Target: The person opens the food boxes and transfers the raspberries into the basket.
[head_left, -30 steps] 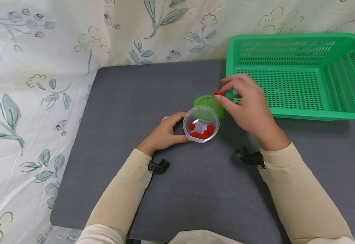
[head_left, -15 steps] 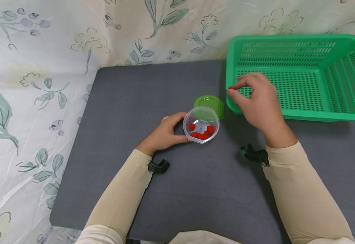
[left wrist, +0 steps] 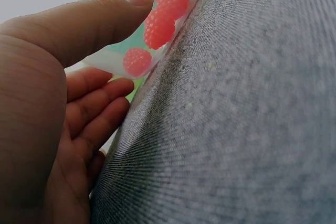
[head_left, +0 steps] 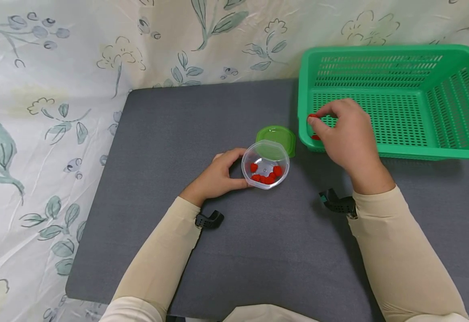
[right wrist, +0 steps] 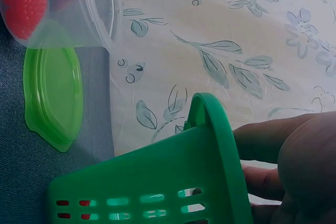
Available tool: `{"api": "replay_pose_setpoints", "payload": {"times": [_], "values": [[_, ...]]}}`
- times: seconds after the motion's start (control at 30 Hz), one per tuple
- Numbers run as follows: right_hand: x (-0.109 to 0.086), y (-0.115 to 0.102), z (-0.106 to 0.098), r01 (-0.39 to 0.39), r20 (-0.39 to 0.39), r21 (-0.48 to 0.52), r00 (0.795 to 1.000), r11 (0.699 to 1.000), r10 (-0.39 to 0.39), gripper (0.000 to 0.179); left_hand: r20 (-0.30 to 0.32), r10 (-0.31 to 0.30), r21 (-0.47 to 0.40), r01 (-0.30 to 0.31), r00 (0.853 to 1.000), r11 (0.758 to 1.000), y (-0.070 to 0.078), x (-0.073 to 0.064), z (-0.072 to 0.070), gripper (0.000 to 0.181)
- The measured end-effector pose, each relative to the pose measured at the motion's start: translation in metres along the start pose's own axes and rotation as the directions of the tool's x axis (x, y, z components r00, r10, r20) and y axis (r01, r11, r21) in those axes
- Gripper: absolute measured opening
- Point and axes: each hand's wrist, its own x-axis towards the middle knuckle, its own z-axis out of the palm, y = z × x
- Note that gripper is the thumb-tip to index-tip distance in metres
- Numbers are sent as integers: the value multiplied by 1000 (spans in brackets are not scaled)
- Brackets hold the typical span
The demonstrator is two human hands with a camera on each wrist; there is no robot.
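My left hand (head_left: 218, 176) holds a clear round plastic tub (head_left: 265, 150) by its side, thumb in front and fingers behind. Several red raspberries (head_left: 267, 179) lie in the bottom of that tub; in the left wrist view, berries (left wrist: 160, 27) show through its wall beside my thumb. Over the left end of a green basket (head_left: 387, 150), my right hand (head_left: 347, 134) pinches a raspberry (head_left: 313, 116) between thumb and fingertips. Another red berry (head_left: 316, 137) shows inside the basket below my thumb. In the right wrist view, the basket's wall (right wrist: 147, 166) hides the fingertips.
A light green lid (head_left: 280, 134) lies on the dark grey table (head_left: 186, 125), just behind the tub and left of the basket. Floral cloth (head_left: 218, 40) hangs behind the table and covers its left side. The basket's raised rim (right wrist: 231, 171) stands close to my right hand.
My right hand has carried the pinched raspberry rightward from above the lid to inside the basket's left end. A berry in the basket now shows below the thumb. My left hand and tub stay put.
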Motion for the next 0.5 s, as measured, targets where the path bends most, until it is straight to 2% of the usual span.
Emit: {"api": "replay_pose_setpoints", "payload": {"times": [0.17,0.5], "values": [[1,0,-1,-34,24,-23,999,999,35,32,0,0,-1,0,1000,1000,1,0,-1,70],[2,0,-1,-36,41,-24,998,999,37,34,5,-15,6,15,1000,1000,0,0,0,71]]}}
